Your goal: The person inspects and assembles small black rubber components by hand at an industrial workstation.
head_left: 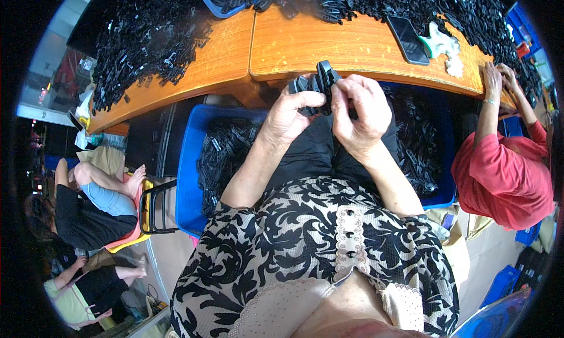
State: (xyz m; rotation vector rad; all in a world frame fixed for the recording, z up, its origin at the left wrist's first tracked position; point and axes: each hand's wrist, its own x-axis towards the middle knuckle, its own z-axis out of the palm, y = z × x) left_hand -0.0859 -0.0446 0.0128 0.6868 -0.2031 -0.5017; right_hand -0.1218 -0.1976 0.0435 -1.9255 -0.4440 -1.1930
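Observation:
Both my hands are raised over my lap, close to the table's near edge. My left hand [288, 116] is closed around several small black plastic clip-like pieces [300, 86], its thumb lying across them. Just beside it, my right hand [361, 111] pinches another black plastic clip-like piece [325, 74] between thumb and fingers. These pieces touch or overlap, and I cannot tell whether they are joined. My fingers hide their lower parts.
Heaps of black plastic parts [150, 50] cover the far side of the orange wooden table [329, 50]. A phone [408, 39] and white gloves [442, 43] lie on it. Blue bins [191, 161] of black parts flank my legs. A person in red [499, 167] works at right; others sit at left.

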